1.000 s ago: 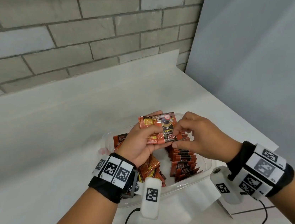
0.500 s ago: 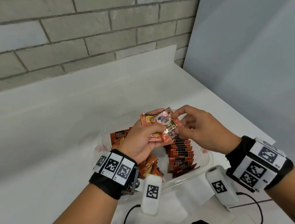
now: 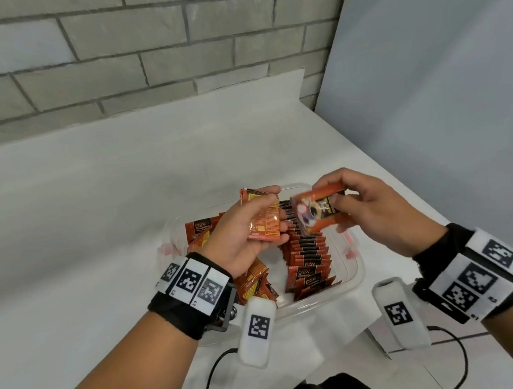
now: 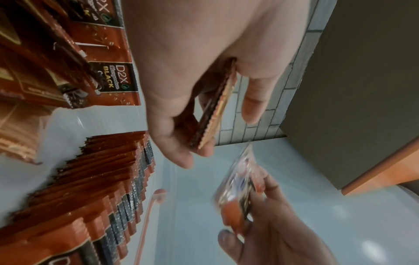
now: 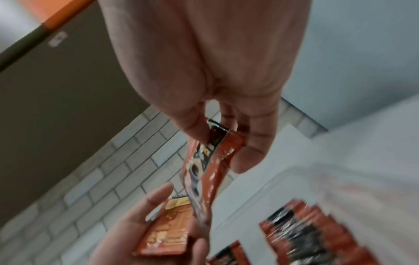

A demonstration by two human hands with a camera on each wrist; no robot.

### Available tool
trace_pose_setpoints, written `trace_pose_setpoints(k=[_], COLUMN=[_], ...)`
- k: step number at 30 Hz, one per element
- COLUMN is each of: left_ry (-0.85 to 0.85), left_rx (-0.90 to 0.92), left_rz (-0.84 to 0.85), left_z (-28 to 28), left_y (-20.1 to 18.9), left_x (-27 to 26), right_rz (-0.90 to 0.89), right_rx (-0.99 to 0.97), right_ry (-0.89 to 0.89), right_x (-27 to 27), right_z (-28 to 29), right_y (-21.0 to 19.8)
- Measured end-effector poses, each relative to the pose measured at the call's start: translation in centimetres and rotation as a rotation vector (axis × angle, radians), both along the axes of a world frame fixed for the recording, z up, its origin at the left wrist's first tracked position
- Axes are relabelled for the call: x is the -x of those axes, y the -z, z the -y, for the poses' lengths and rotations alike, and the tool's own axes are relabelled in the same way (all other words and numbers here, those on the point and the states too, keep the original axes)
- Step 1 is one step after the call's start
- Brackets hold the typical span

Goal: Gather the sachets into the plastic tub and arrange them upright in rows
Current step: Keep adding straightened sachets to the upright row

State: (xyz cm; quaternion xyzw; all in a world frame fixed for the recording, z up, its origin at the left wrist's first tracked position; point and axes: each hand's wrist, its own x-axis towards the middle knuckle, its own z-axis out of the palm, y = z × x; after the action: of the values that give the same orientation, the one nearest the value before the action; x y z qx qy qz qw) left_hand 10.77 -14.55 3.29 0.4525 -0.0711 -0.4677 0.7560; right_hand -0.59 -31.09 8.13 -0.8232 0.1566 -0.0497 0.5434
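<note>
A clear plastic tub (image 3: pixel 357 274) sits on the white table in front of me. Inside it, a row of orange-and-black sachets (image 3: pixel 307 252) stands upright along the right side, and loose sachets (image 3: pixel 253 283) lie on the left. My left hand (image 3: pixel 252 227) holds a small stack of sachets (image 3: pixel 263 222) above the tub, thumb across their back. My right hand (image 3: pixel 362 200) pinches one sachet (image 3: pixel 317 211) just to the right of that stack, front face showing. In the right wrist view that single sachet (image 5: pixel 204 172) hangs from thumb and fingers.
A grey brick wall (image 3: pixel 133 47) runs behind the white table (image 3: pixel 73 216). A grey panel (image 3: pixel 448 106) closes off the right side. Black cables (image 3: pixel 207 384) trail off the table's near edge.
My right hand has pulled one sachet off the stack and drawn it rightward. The two hands, together before, now stand apart. The left hand keeps the remaining stack.
</note>
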Motion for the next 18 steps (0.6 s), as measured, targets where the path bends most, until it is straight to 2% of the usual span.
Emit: trace_pose_setpoints(k=[2,4,18], left_ry=[-0.033,-0.039,-0.031], left_rx=[-0.031,-0.046,-0.056], left_rz=[0.004,0.015,0.034], left_z=[0.0,0.1,-0.2], left_y=[0.1,0.1,0.4], left_x=[-0.2,-0.3,-0.2], right_rz=[-0.049,-0.124,-0.295], right_rx=[0.254,0.416,0.461], right_ry=[-0.173,-0.302,-0.558], right_x=[0.7,1.3,1.8], right_z=[0.4,0.5,-0.3], right_y=[0.0,0.4,3.2])
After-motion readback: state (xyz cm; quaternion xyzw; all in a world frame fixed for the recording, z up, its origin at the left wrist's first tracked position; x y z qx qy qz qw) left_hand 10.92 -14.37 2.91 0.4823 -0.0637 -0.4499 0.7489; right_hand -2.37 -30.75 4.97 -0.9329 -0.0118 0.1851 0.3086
